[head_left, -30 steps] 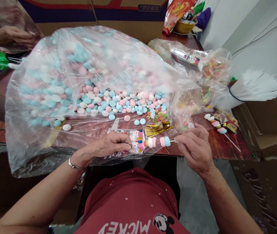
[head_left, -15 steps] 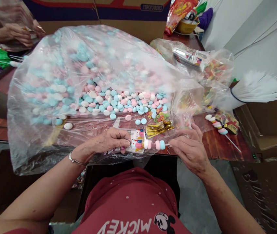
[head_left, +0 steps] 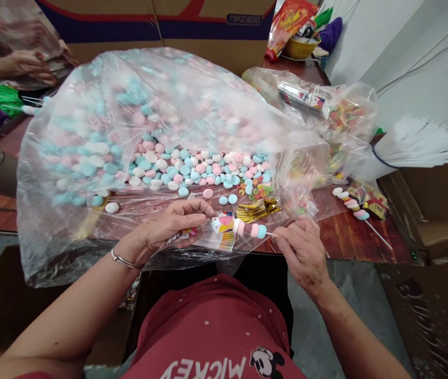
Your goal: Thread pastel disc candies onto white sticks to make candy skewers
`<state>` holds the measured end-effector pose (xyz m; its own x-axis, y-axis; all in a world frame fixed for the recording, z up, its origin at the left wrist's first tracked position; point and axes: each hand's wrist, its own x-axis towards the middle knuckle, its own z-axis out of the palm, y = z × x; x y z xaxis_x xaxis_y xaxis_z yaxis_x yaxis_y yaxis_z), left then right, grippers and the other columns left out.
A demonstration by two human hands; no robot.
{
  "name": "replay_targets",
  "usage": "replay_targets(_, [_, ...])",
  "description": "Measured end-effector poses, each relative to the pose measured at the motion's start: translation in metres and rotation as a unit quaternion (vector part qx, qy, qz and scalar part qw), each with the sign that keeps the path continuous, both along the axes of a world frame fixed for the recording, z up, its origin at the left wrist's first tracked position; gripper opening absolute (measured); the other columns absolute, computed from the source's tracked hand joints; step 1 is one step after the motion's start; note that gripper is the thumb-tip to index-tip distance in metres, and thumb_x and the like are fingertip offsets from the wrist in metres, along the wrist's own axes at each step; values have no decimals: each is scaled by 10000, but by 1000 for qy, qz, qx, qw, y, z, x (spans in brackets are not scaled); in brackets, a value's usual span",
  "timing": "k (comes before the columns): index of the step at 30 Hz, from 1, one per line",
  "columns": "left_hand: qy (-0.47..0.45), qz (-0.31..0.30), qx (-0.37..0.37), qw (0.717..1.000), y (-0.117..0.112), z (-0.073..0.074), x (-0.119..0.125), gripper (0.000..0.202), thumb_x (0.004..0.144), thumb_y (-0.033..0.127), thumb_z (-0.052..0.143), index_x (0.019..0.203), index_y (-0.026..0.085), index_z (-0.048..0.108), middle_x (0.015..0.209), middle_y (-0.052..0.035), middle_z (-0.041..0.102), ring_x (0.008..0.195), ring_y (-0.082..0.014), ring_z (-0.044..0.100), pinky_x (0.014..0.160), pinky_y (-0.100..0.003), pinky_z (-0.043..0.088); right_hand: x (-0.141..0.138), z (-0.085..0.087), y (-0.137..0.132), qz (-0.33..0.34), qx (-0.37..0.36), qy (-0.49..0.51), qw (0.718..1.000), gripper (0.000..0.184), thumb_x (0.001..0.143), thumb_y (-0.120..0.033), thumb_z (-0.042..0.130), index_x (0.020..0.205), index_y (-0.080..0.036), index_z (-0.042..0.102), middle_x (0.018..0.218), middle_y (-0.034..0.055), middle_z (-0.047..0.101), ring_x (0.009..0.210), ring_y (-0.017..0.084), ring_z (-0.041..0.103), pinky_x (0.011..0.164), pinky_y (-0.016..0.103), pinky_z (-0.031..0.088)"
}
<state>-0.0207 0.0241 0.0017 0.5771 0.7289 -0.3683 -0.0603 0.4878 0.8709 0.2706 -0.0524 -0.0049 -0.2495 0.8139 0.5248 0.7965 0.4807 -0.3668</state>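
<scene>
Pinched in my right hand [head_left: 303,252] is the white stick of a marshmallow skewer [head_left: 251,230], held level over the table's front edge. Pink, white, blue and brownish marshmallows run along it. Its left end is inside a small printed plastic wrapper [head_left: 223,223]. Just left of that end, my left hand [head_left: 180,223] has its thumb and fingers apart, with no clear grip on the wrapper. Beneath the skewer lies a stack of flat printed wrappers [head_left: 224,242]. Gold twist ties [head_left: 253,210] lie right behind it.
A large clear bag [head_left: 70,105] of pastel marshmallows covers much of the table. Small ring candies [head_left: 257,189] lie by its opening. At right are another marshmallow skewer [head_left: 352,202], white sticks [head_left: 417,145] and a cardboard box [head_left: 437,195]. Another person's hand [head_left: 30,66] shows at upper left.
My left hand has loosened from the wrappers and opened, shifting slightly left. My right hand's fingers have closed more on the stick. The skewer's left end now shows inside a wrapper.
</scene>
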Motion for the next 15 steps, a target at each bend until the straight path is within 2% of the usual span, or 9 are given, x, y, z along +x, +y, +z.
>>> replay_targets(2, [-49, 39, -18, 998, 0, 3, 4, 430, 707, 504, 784, 919, 153, 652, 767, -38, 684, 414, -89, 547, 316, -173, 368, -4, -3, -3, -9, 0, 12, 1000, 172, 932, -174, 534, 852, -230, 676, 627, -24, 574, 684, 164, 497, 845, 366, 400])
replay_targets(4, [-93, 81, -34, 992, -1, 2, 9, 541, 724, 635, 714, 930, 137, 671, 876, -95, 713, 526, -143, 637, 391, -216, 478, -9, -8, -8, -23, -2, 26, 999, 174, 936, -169, 531, 846, -230, 666, 628, -23, 578, 682, 165, 500, 826, 361, 407])
replay_targets(6, [-132, 125, -52, 982, -2, -4, 16, 603, 759, 706, 626, 934, 131, 681, 873, -110, 717, 618, -188, 686, 502, -267, 554, -14, -13, -12, -39, -4, 49, 998, 177, 942, -164, 522, 848, -231, 656, 640, -23, 592, 669, 162, 508, 820, 363, 416])
replay_targets(7, [-149, 152, -55, 976, -4, -7, 21, 571, 780, 690, 608, 913, 140, 683, 852, -106, 717, 656, -201, 698, 551, -286, 572, -16, -16, -14, -47, -2, 62, 997, 173, 942, -161, 523, 853, -232, 654, 650, -23, 605, 662, 160, 514, 822, 365, 422])
replay_targets(9, [-171, 196, -51, 964, -9, -15, 30, 383, 769, 552, 670, 784, 169, 664, 807, -90, 717, 740, -221, 710, 634, -310, 584, -20, -21, -18, -64, 6, 86, 994, 158, 936, -149, 532, 876, -235, 651, 683, -23, 639, 662, 159, 535, 840, 374, 432])
replay_targets(11, [-186, 212, -41, 959, -16, -19, 39, 219, 666, 356, 754, 672, 182, 621, 794, -70, 716, 845, -232, 707, 710, -312, 580, -23, -26, -20, -80, 15, 102, 991, 153, 930, -136, 538, 903, -240, 648, 706, -26, 661, 666, 159, 556, 867, 385, 434])
replay_targets(13, [-195, 228, -15, 954, -25, -19, 49, 189, 590, 239, 776, 668, 189, 611, 863, -53, 732, 945, -234, 693, 779, -317, 569, -25, -29, -22, -92, 24, 101, 990, 165, 928, -125, 534, 916, -245, 646, 713, -29, 666, 671, 159, 568, 876, 387, 431])
replay_targets(15, [-189, 254, 4, 949, -33, -14, 58, 255, 595, 245, 801, 793, 200, 646, 973, -55, 749, 1014, -249, 682, 849, -352, 558, -28, -32, -23, -100, 36, 84, 991, 176, 927, -117, 528, 920, -243, 651, 712, -26, 663, 673, 157, 569, 880, 384, 427])
